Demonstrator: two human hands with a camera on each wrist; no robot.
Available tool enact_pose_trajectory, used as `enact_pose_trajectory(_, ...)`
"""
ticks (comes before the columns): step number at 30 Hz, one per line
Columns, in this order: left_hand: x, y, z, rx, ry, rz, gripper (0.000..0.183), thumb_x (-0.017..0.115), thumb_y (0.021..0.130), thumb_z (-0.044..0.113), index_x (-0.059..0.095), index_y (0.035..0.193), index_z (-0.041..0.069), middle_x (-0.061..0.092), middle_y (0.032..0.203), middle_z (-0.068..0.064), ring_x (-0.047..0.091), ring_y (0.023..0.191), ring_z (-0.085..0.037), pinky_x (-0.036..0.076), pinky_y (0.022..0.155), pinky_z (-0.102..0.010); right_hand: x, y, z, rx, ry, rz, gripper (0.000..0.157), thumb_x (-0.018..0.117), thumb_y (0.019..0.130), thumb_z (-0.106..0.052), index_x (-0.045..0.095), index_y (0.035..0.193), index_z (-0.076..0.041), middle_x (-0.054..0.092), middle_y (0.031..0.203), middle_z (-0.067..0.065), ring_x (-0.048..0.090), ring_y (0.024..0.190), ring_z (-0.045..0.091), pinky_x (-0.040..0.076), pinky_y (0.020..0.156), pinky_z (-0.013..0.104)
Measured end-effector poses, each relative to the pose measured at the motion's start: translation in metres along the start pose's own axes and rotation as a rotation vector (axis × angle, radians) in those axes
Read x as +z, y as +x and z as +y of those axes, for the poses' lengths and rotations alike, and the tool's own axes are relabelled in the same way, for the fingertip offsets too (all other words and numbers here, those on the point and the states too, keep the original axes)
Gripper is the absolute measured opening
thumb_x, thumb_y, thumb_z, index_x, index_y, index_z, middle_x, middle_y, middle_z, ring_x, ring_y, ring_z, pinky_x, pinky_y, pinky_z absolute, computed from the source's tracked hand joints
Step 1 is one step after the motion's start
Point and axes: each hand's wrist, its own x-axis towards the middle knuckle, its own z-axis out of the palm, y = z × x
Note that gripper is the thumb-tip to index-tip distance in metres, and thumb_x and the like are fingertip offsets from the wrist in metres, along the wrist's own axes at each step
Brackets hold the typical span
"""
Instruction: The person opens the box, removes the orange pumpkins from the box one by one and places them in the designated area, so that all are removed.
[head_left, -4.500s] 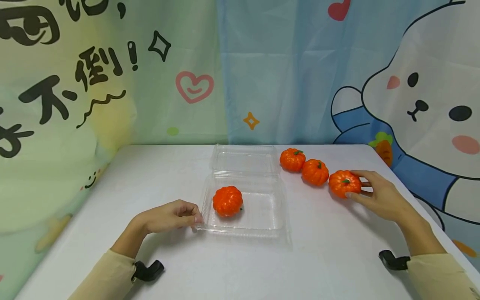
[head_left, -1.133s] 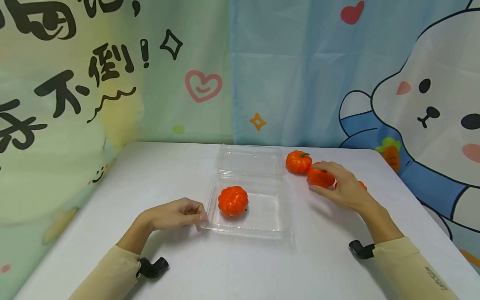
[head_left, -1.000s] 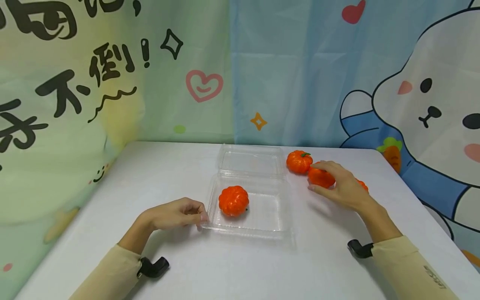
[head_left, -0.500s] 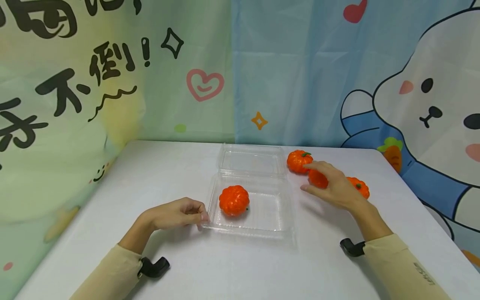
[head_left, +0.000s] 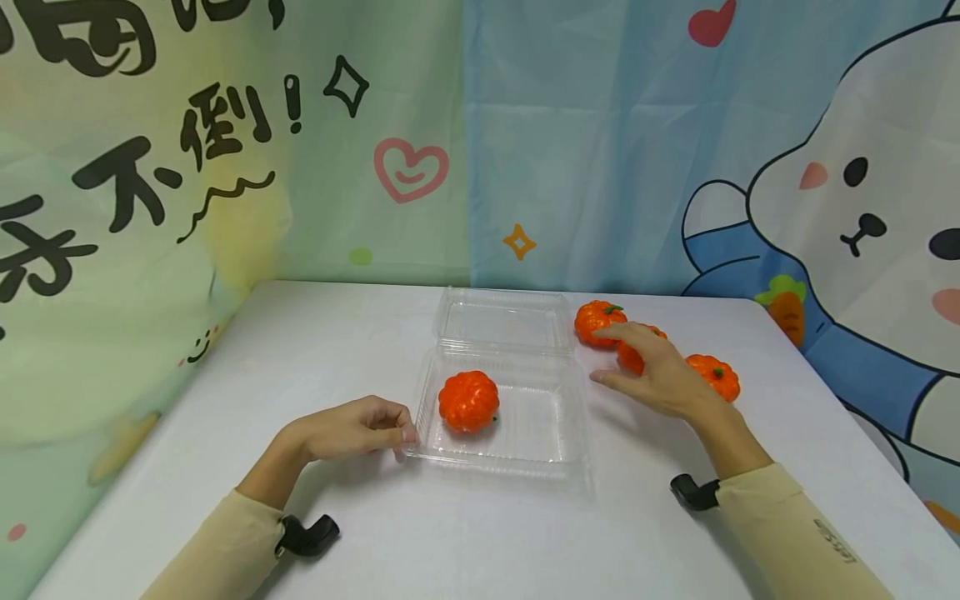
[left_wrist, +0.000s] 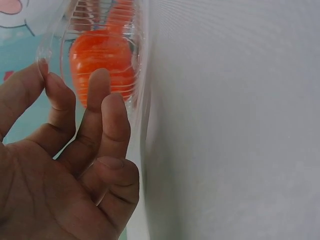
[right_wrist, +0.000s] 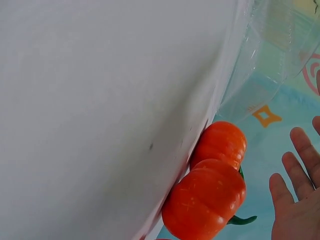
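Note:
My left hand (head_left: 348, 429) pinches the left front rim of a clear plastic clamshell box (head_left: 525, 454) between thumb and forefinger; the left wrist view shows the other fingers loosely bent beside its wall. Inside the box, toward its left, lies an orange toy pumpkin (head_left: 468, 402) tipped on its side. My right hand (head_left: 660, 375) hovers with fingers spread and nothing in its grasp. It partly covers the middle pumpkin (head_left: 631, 360) in the head view. Its forefinger overlaps the far pumpkin (head_left: 597, 320), while a third pumpkin (head_left: 717, 377) sits behind the wrist.
The box's lid (head_left: 502, 321) lies folded back toward the rear of the white table (head_left: 465, 542). A printed curtain (head_left: 570, 150) hangs right behind the table's back edge. Black wrist mounts (head_left: 307, 536) stick out from both sleeves.
My right hand has left the right-hand pumpkin, come over the middle one, and lately drifted further left, uncovering the right-hand one. My left hand keeps its pinch on the box rim.

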Motion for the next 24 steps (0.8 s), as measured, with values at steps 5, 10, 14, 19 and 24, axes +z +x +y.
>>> enact_pose_trajectory(5, 0.000, 0.000, 0.000, 0.001, -0.004, 0.001, 0.021, 0.059, 0.105, 0.026, 0.069, 0.098, 0.009, 0.069, 0.091, -0.015, 0.044, 0.078, -0.013, 0.034, 0.069, -0.024, 0.003, 0.003, -0.002, -0.020, -0.003, -0.008, 0.057, 0.087, 0.084, -0.019, 0.063, 0.134, -0.008, 0.061, 0.138, 0.010, 0.051, 0.131, 0.032, 0.042, 0.107, 0.059)
enact_pose_trajectory(10, 0.001, 0.000, -0.002, 0.002, -0.010, 0.000, 0.021, 0.059, 0.105, 0.026, 0.068, 0.097, 0.009, 0.066, 0.090, -0.016, 0.043, 0.078, -0.012, 0.033, 0.068, -0.025, 0.006, 0.008, -0.009, -0.026, 0.011, -0.034, 0.056, 0.085, 0.086, -0.023, 0.063, 0.136, -0.011, 0.060, 0.141, 0.010, 0.050, 0.132, 0.031, 0.041, 0.107, 0.061)
enact_pose_trajectory(14, 0.001, 0.000, -0.003, 0.004, -0.014, -0.002, 0.021, 0.059, 0.105, 0.026, 0.068, 0.096, 0.009, 0.065, 0.089, -0.016, 0.042, 0.077, -0.012, 0.032, 0.068, -0.025, 0.010, 0.012, -0.012, -0.042, 0.007, -0.028, 0.055, 0.085, 0.086, -0.022, 0.064, 0.135, -0.012, 0.061, 0.140, 0.010, 0.052, 0.130, 0.031, 0.043, 0.105, 0.060)
enact_pose_trajectory(19, 0.000, 0.000, -0.003, 0.011, -0.005, -0.003, 0.021, 0.058, 0.105, 0.026, 0.069, 0.097, 0.009, 0.066, 0.089, -0.016, 0.042, 0.075, -0.012, 0.033, 0.067, -0.024, 0.014, 0.016, -0.015, -0.037, -0.002, -0.040, 0.056, 0.085, 0.086, -0.024, 0.063, 0.137, -0.012, 0.061, 0.140, 0.009, 0.052, 0.130, 0.031, 0.045, 0.104, 0.060)
enact_pose_trajectory(24, -0.001, 0.000, -0.002, 0.005, 0.004, -0.005, 0.020, 0.059, 0.105, 0.025, 0.069, 0.098, 0.010, 0.067, 0.090, -0.015, 0.043, 0.076, -0.012, 0.034, 0.068, -0.024, 0.016, 0.020, -0.020, -0.044, 0.017, -0.062, 0.056, 0.084, 0.087, -0.025, 0.063, 0.137, -0.012, 0.060, 0.141, 0.010, 0.051, 0.133, 0.032, 0.041, 0.108, 0.061)
